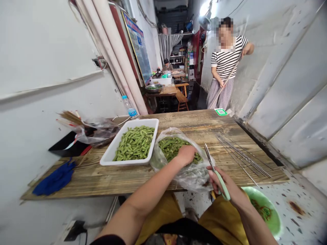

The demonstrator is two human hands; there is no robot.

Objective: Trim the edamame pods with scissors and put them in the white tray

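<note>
My left hand [187, 153] reaches into a clear plastic bag [191, 175] of green bean pods [170, 148]. Its fingers point down among the pods and are hidden, so their grip does not show. Just right of the bag, my right hand [226, 182] is closed around scissors [219, 182] with pale green handles, the metal blades pointing up and away from me. Left of the bag, a white plastic tray [109, 160] holds a heap of brighter green, plump pods [135, 144].
Several metal skewers [245, 156] lie on the right of the wooden table [176, 119]. A water bottle [131, 110], black dustpan-like container [67, 144] and blue cloth [55, 178] are on the left. A green basin [273, 214] sits below right. A person [227, 68] holds a long pole beyond.
</note>
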